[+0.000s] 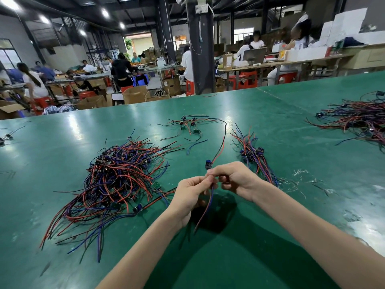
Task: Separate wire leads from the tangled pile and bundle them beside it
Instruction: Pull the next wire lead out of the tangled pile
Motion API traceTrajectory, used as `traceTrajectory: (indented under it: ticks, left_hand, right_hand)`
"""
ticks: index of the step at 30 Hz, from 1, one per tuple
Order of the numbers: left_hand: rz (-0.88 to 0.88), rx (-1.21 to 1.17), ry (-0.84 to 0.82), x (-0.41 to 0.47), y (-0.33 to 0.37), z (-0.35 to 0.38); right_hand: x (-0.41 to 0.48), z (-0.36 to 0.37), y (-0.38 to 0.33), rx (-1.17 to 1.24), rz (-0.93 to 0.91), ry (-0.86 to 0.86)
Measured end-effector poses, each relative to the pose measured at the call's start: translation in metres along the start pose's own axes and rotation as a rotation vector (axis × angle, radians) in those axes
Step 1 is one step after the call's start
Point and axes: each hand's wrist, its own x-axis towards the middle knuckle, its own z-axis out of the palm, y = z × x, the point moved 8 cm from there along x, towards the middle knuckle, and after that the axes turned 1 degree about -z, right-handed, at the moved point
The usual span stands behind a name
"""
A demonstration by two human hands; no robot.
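From the head camera, a wide green tabletop (270,122) is strewn with wires. The two hands meet in the middle, just above the tabletop. The left hand (193,191) has its fingers curled and pinches a thin wire lead (210,193) at the fingertips. The right hand (236,180) is curled too and pinches the same lead, right next to the left one, so the fingertips almost touch. Red and blue wires hang down from the hands. Just above the right hand's fingers sits a small blue plug (209,163), and black and red wires run from it, away across the tabletop. To the left of the hands lies the big tangled pile (120,174) of red, blue and black wires. To the right, near the right hand, lies a neater bundle (254,157) with its wires side by side. Farther back is a small loose group of leads (190,124). Far off on the right is another big heap of wires (358,119).
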Motion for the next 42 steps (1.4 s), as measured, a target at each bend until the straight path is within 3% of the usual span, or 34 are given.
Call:
traceTrajectory:
  ticks: [9, 21, 31, 42]
  left_hand:
    - [0.037, 0.027, 0.054, 0.003, 0.000, -0.005]
    - [0.195, 0.093, 0.103, -0.002, 0.015, -0.007]
    - [0.322, 0.163, -0.015, -0.013, 0.020, 0.017]
    - [0.422, 0.237, -0.044, -0.019, 0.027, 0.024]
  right_hand:
    - [0.000, 0.000, 0.007, 0.004, 0.050, 0.045]
    - [0.003, -0.004, -0.003, 0.000, -0.040, 0.110]
    - [0.015, -0.045, -0.007, 0.133, -0.001, 0.256]
    - [0.021, -0.057, -0.007, 0.141, -0.010, 0.284]
